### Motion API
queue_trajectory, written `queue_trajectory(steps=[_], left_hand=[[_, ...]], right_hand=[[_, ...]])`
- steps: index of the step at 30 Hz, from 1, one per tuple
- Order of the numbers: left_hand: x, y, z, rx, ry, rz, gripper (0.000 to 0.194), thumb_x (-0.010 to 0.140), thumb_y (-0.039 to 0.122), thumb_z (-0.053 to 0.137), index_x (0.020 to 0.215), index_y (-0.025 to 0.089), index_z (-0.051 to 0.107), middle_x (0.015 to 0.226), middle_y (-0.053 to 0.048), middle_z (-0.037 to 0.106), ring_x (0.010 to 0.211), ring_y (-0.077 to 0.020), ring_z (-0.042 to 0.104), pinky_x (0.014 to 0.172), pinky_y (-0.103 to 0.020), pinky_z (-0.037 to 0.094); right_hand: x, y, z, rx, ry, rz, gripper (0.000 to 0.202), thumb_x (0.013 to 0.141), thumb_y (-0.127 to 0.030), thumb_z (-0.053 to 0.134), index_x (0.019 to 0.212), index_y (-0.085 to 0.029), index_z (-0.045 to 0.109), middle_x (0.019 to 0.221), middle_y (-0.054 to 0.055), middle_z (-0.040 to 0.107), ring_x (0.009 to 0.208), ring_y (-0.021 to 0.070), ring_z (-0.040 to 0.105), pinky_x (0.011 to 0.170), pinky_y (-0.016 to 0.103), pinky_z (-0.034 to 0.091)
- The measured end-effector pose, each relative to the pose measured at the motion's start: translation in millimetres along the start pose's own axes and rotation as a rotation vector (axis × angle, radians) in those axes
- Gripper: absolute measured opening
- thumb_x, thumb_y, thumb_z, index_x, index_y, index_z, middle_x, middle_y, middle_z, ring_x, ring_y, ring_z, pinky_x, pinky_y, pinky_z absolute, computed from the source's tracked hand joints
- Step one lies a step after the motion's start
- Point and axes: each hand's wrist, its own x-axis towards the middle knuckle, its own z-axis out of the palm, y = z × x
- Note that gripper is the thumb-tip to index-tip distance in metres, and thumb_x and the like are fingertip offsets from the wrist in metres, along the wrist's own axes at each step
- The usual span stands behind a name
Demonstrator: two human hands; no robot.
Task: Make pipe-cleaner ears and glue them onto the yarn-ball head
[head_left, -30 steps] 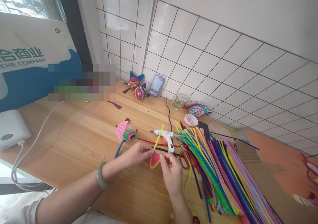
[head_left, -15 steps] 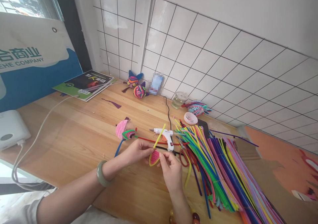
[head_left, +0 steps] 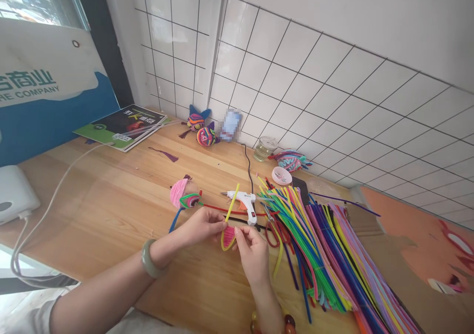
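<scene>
Between my hands is a small pink piece (head_left: 229, 236) of pipe cleaner with a yellow pipe cleaner (head_left: 232, 203) bent round its edge. My left hand (head_left: 208, 224) pinches the yellow strand at the upper left, and its free end sticks up past the fingers. On the right side, my right hand (head_left: 252, 247) grips the pink piece's edge between thumb and fingers. Just beyond my left hand lies a pink fuzzy figure (head_left: 179, 193) with a green-rimmed eye shape (head_left: 190, 200). A white glue gun (head_left: 244, 205) rests behind my hands.
Bundles of coloured pipe cleaners (head_left: 318, 245) fill the right side, with red-handled scissors (head_left: 276, 230) beside them. Farther back stand a glass jar (head_left: 264, 148), a pink dish (head_left: 282, 176) and several fuzzy figures. A book (head_left: 126, 126), a purple tassel (head_left: 165, 153) and a white device (head_left: 17, 193) lie leftward.
The whole view has shifted slightly. Both hands keep their pinch on the pink piece and the yellow pipe cleaner, with little visible movement.
</scene>
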Motion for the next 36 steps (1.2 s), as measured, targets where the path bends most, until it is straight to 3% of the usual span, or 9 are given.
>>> queue_trajectory(steps=[16,24,36], left_hand=[[2.1,-3.1,-1.3,-0.045,-0.069,-0.15,0.037,0.061,0.045,0.067,0.071,0.01,0.067,0.063,-0.006,0.068,0.054,-0.0134,0.061,0.053,-0.023,0.049],[-0.9,2.6,-2.0,-0.16,-0.098,-0.202,0.037,0.057,0.044,0.072,0.071,0.01,0.066,0.064,-0.006,0.068,0.057,-0.0135,0.062,0.058,-0.025,0.05],[0.4,0.6,1.5,-0.16,-0.082,-0.255,0.034,0.056,0.04,0.073,0.071,0.01,0.067,0.063,-0.006,0.068,0.059,-0.0152,0.064,0.054,-0.023,0.05]], right_hand=[[2.0,6.2,-4.1,-0.067,-0.048,-0.015,0.023,0.079,-0.037,0.052,0.072,-0.016,0.061,0.065,0.004,0.065,0.059,0.0167,0.059,0.054,0.025,0.047],[2.7,8.8,-4.0,-0.031,-0.044,-0.05,0.021,0.079,-0.031,0.052,0.073,-0.015,0.063,0.06,0.003,0.064,0.049,0.0133,0.055,0.044,0.022,0.044],[3.1,6.2,-6.3,-0.024,-0.095,0.001,0.021,0.079,-0.034,0.052,0.071,-0.016,0.061,0.062,0.003,0.065,0.054,0.015,0.058,0.045,0.022,0.043]])
